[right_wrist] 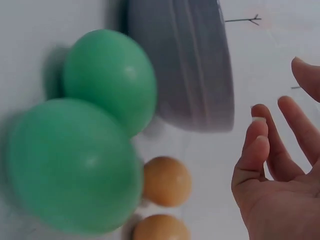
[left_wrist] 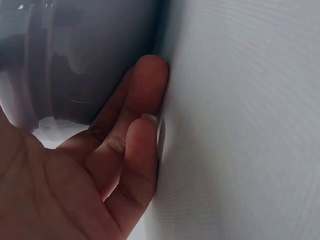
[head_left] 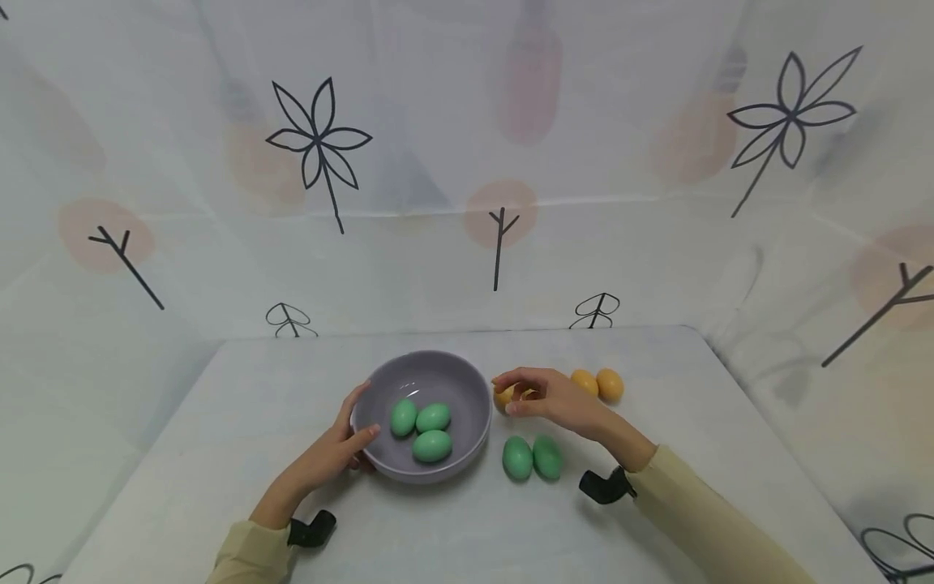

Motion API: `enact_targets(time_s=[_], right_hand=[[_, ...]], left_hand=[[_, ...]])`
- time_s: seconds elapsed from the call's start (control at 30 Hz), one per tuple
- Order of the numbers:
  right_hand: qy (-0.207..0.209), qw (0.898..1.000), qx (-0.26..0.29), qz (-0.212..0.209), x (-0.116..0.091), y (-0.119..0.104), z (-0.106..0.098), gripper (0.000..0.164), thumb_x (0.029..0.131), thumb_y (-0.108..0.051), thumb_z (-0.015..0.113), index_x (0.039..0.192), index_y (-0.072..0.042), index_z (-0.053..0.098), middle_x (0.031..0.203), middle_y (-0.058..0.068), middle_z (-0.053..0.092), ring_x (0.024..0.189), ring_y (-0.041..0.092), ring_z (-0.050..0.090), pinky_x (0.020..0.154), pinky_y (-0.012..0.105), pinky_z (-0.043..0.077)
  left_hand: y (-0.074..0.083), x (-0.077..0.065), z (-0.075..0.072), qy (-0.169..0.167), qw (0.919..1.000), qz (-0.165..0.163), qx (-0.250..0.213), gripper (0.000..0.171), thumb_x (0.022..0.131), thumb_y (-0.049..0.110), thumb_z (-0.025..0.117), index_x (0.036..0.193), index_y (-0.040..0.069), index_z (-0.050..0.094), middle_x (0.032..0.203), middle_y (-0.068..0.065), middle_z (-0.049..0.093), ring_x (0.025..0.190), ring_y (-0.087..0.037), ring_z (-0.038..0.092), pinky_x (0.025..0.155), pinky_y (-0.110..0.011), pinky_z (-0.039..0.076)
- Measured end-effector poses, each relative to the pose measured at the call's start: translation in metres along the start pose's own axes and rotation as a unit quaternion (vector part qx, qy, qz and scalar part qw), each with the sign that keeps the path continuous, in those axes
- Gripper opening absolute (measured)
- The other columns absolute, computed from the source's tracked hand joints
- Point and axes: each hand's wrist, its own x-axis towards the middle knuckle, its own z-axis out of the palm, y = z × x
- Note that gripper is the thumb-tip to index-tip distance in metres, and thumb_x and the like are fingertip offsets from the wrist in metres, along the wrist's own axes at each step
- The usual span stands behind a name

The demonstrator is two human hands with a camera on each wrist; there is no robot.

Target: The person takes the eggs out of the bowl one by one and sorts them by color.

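A grey-purple bowl (head_left: 438, 369) stands on the table with three green eggs (head_left: 432, 446) inside. My left hand (head_left: 332, 450) holds its left side, thumb over the rim. In the left wrist view, the fingers (left_wrist: 145, 90) curl low against the bowl's outer wall, close to the table. Just right of the bowl, my right hand (head_left: 558, 401) hovers over an orange egg (head_left: 502, 397), which it partly hides. The right wrist view shows its fingers (right_wrist: 280, 160) loosely bent and apart from the thumb, holding nothing.
Two green eggs (head_left: 517, 458) lie side by side on the table (head_left: 452, 535), nearer to me than the right hand. Two more orange eggs (head_left: 610, 385) sit behind that hand. A patterned cloth (head_left: 409, 268) rises along the table's back and sides.
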Motion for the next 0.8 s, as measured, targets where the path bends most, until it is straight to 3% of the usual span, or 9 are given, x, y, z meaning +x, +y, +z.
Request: enact_targets(time_s=[0.37, 0.63, 0.8], right_hand=[[-0.109, 0.994, 0.002, -0.020, 0.046, -0.030, 0.013, 0.038, 0.096, -0.023, 0.067, 0.132, -0.012, 0.063, 0.127, 0.011, 0.063, 0.109, 0.021, 0.059, 0.087, 0.037, 0.047], [-0.222, 0.971, -0.069, -0.055, 0.092, -0.056, 0.025, 0.041, 0.097, -0.024, 0.062, 0.136, -0.014, 0.059, 0.127, 0.007, 0.064, 0.117, 0.015, 0.058, 0.099, 0.032, 0.043], [-0.250, 0.964, -0.070, -0.053, 0.115, -0.058, 0.037, 0.041, 0.098, -0.028, 0.060, 0.135, -0.012, 0.062, 0.129, 0.010, 0.064, 0.115, 0.012, 0.058, 0.097, 0.033, 0.043]], left_hand=[[-0.003, 0.002, 0.002, 0.003, 1.0000, -0.004, 0.008, 0.075, 0.104, 0.035, 0.051, 0.159, 0.033, -0.001, 0.097, -0.017, 0.059, 0.078, -0.026, 0.067, 0.071, -0.040, 0.048], [-0.003, 0.001, 0.000, -0.003, 0.9998, -0.004, 0.017, 0.076, 0.106, 0.033, 0.049, 0.159, 0.029, -0.004, 0.095, -0.017, 0.061, 0.078, -0.027, 0.067, 0.071, -0.040, 0.048], [-0.002, 0.003, -0.001, -0.004, 0.9999, -0.008, 0.015, 0.075, 0.106, 0.036, 0.049, 0.158, 0.032, -0.004, 0.093, -0.015, 0.063, 0.080, -0.026, 0.067, 0.073, -0.041, 0.049]])
